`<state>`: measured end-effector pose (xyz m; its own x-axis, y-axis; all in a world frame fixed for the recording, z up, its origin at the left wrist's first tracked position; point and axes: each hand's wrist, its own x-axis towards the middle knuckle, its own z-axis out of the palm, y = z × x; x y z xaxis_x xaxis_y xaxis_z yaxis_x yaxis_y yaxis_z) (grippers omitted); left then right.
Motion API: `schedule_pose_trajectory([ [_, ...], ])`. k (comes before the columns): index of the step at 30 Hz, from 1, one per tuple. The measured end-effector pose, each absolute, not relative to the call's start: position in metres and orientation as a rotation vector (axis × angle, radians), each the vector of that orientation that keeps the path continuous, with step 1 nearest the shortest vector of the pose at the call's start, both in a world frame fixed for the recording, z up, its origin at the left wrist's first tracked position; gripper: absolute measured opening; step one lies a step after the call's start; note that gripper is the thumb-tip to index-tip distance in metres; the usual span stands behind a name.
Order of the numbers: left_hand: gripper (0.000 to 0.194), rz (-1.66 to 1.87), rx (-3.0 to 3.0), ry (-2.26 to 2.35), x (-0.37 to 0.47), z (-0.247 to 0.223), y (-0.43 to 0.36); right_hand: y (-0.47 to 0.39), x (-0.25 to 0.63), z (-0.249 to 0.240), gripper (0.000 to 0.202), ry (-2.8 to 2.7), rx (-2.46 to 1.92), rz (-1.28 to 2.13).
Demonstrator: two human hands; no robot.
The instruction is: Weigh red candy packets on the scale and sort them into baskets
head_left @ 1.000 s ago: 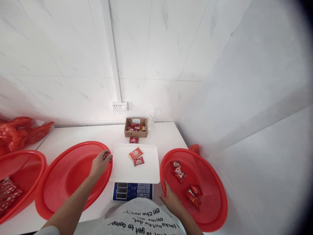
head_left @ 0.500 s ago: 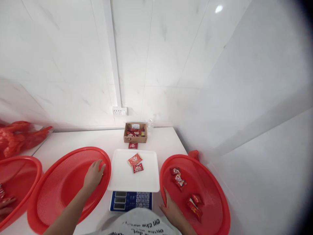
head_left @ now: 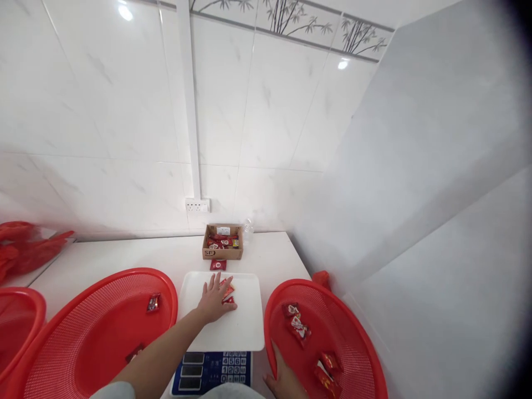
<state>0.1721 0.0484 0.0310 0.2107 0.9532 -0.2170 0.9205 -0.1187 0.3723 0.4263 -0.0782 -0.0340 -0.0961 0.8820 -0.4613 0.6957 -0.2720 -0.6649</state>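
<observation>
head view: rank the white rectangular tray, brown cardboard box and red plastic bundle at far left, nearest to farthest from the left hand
1. White tray, directly beneath the left hand
2. Cardboard box, beyond the tray
3. Red bundle, far left

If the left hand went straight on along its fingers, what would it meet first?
Probably the loose red packet just beyond the tray; if the left hand passes above it, the box behind.
</observation>
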Motion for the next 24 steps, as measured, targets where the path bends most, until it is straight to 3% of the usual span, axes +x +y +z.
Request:
schedule_pose_trajectory([
  [3, 0.076, -0.002, 2.17, 1.69, 0.18, 0.024, 0.051, -0.08, 0.424, -0.027, 0.092, -1.746, -1.974, 1.289],
  [15, 0.026, 0.229, 2.261, 1.684, 0.181, 0.018, 0.036, -0.085, 0.422, -0.018, 0.087, -1.73, -1.942, 1.301],
  [24, 0.025, 0.526, 1.951, 1.893, 0.145, 0.042, 0.022, -0.083, 0.421, -0.009, 0.088, -1.727, -1.995, 1.324],
])
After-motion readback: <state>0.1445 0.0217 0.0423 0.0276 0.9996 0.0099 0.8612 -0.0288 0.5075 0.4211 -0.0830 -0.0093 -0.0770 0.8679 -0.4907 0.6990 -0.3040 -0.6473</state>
